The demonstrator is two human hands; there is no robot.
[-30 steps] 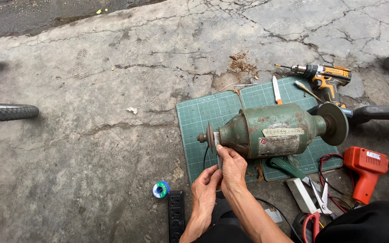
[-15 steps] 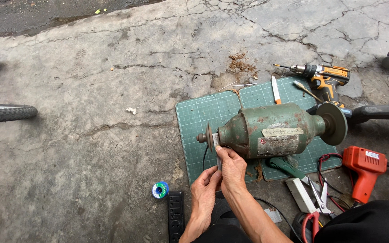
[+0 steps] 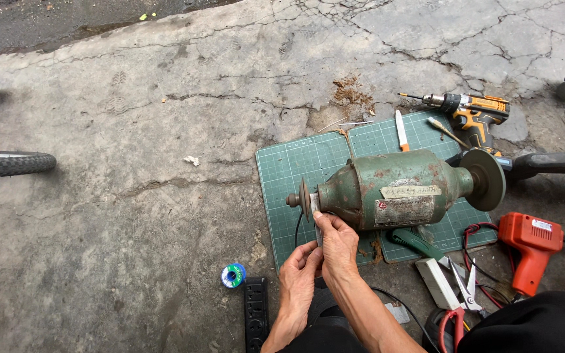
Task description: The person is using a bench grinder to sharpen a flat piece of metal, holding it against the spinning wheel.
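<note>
You had both hands together at the left end of the green bench grinder (image 3: 393,193), which lay across the green cutting mat (image 3: 295,167) on the cracked concrete. Your right hand (image 3: 336,243) pinched a thin metal blade (image 3: 315,216) against the small grinding wheel (image 3: 305,196), while your left hand (image 3: 299,278) steadied it from just below. This looked like the grinding step itself; the next move called for a firm grip and an even angle on the wheel. No containers showed: a solder spool (image 3: 233,275) lay near, and an orange drill (image 3: 531,245) to the right.
</note>
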